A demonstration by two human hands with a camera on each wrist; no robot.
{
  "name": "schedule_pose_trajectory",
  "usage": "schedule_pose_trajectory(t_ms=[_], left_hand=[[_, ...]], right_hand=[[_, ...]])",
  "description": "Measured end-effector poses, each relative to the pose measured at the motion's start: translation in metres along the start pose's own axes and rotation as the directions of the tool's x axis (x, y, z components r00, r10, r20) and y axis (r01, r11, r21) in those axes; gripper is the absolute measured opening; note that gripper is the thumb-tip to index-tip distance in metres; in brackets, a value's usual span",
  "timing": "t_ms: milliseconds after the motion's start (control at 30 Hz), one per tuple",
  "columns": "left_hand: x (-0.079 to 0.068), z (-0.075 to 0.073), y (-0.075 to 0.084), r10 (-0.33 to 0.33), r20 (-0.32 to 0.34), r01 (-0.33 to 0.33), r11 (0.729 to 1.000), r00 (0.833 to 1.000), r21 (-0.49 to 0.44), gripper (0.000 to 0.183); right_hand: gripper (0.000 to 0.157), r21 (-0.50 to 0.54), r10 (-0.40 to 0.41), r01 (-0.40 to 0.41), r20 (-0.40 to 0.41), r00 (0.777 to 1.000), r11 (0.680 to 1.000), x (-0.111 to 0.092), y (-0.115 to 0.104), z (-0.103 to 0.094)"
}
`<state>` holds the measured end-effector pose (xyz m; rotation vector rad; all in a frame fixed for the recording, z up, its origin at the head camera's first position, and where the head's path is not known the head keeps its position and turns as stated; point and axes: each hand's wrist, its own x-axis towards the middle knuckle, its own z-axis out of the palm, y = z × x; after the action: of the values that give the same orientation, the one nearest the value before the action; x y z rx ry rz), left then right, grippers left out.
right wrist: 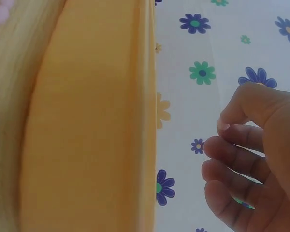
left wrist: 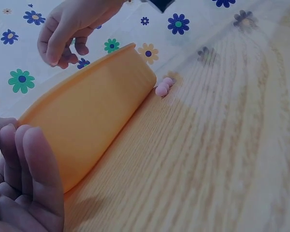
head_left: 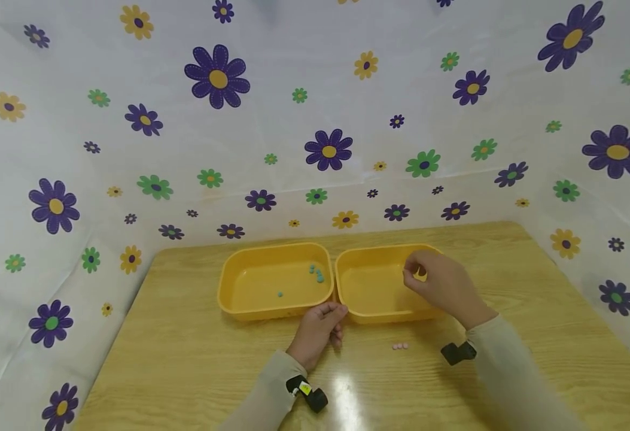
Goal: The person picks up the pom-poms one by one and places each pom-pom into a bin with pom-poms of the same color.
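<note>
My left hand [head_left: 317,332] is at the near left corner of the right yellow tray [head_left: 387,316], its thumb and forefinger pinching the rim. In the left wrist view, the other fingers [left wrist: 38,169] curl loosely beside the tray's outer wall [left wrist: 94,108]. Over the right part of that tray hovers my right hand [head_left: 446,287], thumb and forefinger tips together. A small pale pink spot, seemingly a bead [right wrist: 223,127], shows at those tips, mostly covered. Three pink beads [head_left: 400,346] lie in a row on the table in front of the right tray.
Left of the right tray stands a second yellow tray [head_left: 250,311], holding several blue-green beads [head_left: 320,278]. Both stand on a wood-grain table [head_left: 185,359]. A white flower-print cloth [head_left: 271,126] rises behind the table and at its sides.
</note>
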<state>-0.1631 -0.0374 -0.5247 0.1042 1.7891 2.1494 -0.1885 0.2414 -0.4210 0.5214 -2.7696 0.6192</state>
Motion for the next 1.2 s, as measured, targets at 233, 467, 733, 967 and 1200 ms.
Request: schedule_pose_trajectory(t_ms=[233,467,733,967,1200], left_hand=[[0.001,0.001,-0.001,0.003,-0.001,-0.003,1.0,1.0,-0.013,0.031],[0.001,-0.001,-0.002,0.002,-0.01,-0.002,1.0,1.0,-0.014,0.03],[0.001,0.0,-0.001,-0.004,-0.001,0.004,0.999,1.0,-0.032,0.029],[0.0,0.003,0.001,-0.006,-0.006,0.006,0.999,1.0,-0.032,0.025],[-0.001,0.002,0.002,-0.003,-0.003,0.003,1.0,1.0,-0.018,0.028]], right_hand=[[0.004,-0.027,0.008,-0.002,0.217,0.976,1.0,0.042,0.006,-0.011],[0.006,-0.037,0.025,-0.011,0.423,0.906,0.999,0.084,-0.002,-0.006],[0.014,-0.171,-0.068,0.205,0.587,0.807,0.964,0.101,-0.004,0.031],[0.021,-0.187,-0.092,0.269,0.636,0.766,0.945,0.1,-0.008,0.04],[0.019,-0.167,-0.084,0.246,0.644,0.76,0.955,0.1,-0.011,0.04]])
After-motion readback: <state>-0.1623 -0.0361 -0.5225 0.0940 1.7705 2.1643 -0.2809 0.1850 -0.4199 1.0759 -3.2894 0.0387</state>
